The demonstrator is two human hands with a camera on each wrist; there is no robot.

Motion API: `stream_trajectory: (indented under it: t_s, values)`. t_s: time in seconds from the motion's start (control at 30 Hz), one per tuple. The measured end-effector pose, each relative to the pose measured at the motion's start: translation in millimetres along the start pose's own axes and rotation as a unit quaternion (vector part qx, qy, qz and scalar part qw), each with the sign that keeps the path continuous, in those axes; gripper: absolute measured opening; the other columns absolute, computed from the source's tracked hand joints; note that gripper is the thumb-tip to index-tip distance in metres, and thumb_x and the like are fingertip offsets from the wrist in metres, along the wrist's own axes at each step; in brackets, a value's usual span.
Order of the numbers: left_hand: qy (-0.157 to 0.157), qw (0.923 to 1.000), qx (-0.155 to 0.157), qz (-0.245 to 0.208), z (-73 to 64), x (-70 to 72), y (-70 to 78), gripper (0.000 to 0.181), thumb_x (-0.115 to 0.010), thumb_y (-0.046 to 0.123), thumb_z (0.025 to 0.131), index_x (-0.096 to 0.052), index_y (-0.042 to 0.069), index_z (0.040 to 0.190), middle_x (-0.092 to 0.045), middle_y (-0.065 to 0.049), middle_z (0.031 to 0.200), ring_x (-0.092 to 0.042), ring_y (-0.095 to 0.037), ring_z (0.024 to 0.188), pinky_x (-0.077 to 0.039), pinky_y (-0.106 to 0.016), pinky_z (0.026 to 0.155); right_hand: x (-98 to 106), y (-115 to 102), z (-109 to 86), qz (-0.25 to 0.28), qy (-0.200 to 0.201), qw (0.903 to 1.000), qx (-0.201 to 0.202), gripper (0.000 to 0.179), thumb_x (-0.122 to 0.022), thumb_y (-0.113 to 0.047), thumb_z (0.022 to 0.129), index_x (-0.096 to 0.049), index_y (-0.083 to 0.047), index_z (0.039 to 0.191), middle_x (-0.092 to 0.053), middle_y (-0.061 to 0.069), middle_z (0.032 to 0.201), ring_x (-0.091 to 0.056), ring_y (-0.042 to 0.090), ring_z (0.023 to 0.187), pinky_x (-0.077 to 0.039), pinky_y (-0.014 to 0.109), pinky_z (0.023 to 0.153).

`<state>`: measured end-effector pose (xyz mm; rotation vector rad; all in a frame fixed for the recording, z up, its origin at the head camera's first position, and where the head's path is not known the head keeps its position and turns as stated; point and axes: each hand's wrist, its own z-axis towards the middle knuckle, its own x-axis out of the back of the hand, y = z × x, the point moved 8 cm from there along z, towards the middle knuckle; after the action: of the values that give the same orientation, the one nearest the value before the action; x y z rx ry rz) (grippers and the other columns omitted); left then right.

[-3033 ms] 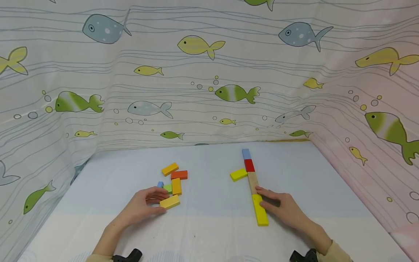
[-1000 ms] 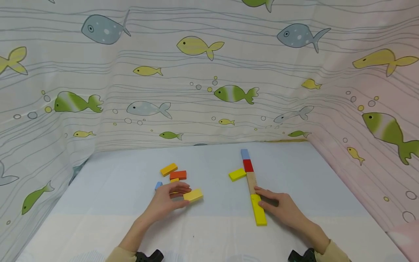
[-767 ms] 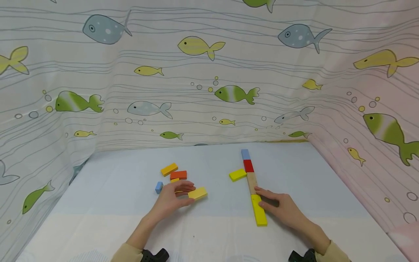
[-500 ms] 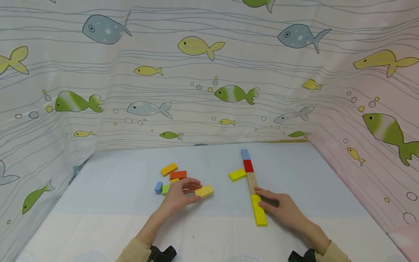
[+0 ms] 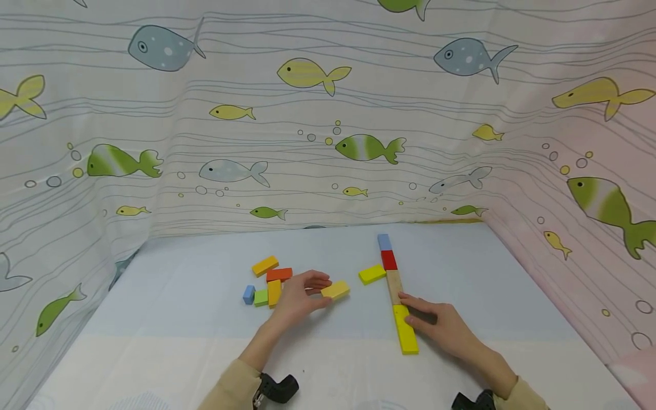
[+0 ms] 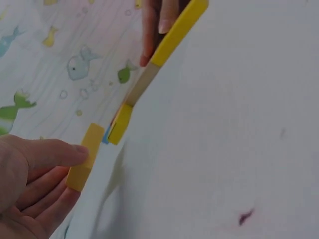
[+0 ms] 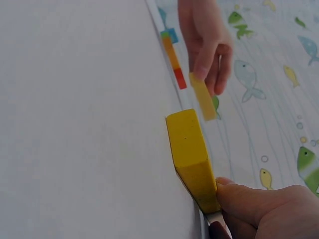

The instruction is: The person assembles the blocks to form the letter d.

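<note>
My left hand (image 5: pixel 299 299) pinches a pale yellow wooden block (image 5: pixel 336 291) between thumb and fingertips, over the middle of the table. On the right, a line of blocks runs away from me: a long yellow block (image 5: pixel 406 336), a plain wood block (image 5: pixel 393 285), a red block (image 5: pixel 389 260) and a light blue block (image 5: pixel 384 242). A short bright yellow block (image 5: pixel 372 274) juts left from that line. The index finger and thumb of my right hand (image 5: pixel 448 330) touch the line's right side, where plain wood meets yellow. Thumb and long yellow block (image 7: pixel 192 149) appear close in the right wrist view.
Left of centre lies a loose cluster: two orange-yellow blocks, one (image 5: pixel 264 266) farther back, an orange-red block (image 5: pixel 279 274), a green block (image 5: pixel 261 298) and a blue block (image 5: pixel 248 294). A fish-print cloth (image 5: pixel 307 199) hangs behind the white table (image 5: pixel 195 341).
My left hand has carried the pale yellow block from the cluster rightward and slightly away from me, towards the line. The green and orange-yellow blocks show again behind it. My right hand stays put.
</note>
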<state>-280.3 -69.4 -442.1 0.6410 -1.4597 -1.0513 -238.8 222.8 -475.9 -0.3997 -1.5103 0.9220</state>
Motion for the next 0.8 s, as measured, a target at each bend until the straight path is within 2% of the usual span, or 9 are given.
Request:
stream_trajectory:
  t_s: [0.23, 0.4, 0.8]
  values:
    - [0.009, 0.9998, -0.008, -0.015, 13.9, -13.0, 2.0, 0.041, -0.08, 0.012, 0.085, -0.065, 0.002, 0.122, -0.072, -0.007, 0.113, -0.067, -0.024, 0.107, -0.055, -0.038, 0.098, -1.1, 3.8, 0.7, 0.004, -0.001, 0.9999, -0.009, 0.048, -0.069, -0.04, 0.093, -0.06, -0.03, 0.138, -0.056, -0.017, 0.142, -0.047, 0.02, 0.14, -0.043, 0.048, 0.11]
    - [0.021, 0.9995, -0.01, -0.019, 21.2, -20.2, 2.3, 0.041, -0.08, 0.009, 0.084, -0.065, 0.0, 0.121, -0.072, -0.009, 0.112, -0.067, -0.025, 0.106, -0.056, -0.038, 0.096, -2.7, 3.3, 0.7, 0.003, -0.001, 1.0, -0.005, 0.047, -0.068, -0.041, 0.093, -0.06, -0.03, 0.139, -0.056, -0.015, 0.143, -0.047, 0.022, 0.139, -0.043, 0.049, 0.11]
    - [0.052, 0.9985, 0.001, 0.016, 23.8, -27.5, 1.1, 0.037, -0.08, 0.008, 0.083, -0.066, 0.002, 0.117, -0.073, -0.008, 0.109, -0.067, -0.024, 0.103, -0.057, -0.037, 0.094, 0.6, 1.5, 0.1, -0.005, -0.001, 1.0, 0.002, 0.048, -0.068, -0.04, 0.094, -0.059, -0.028, 0.14, -0.057, -0.01, 0.143, -0.05, 0.026, 0.137, -0.044, 0.051, 0.109]
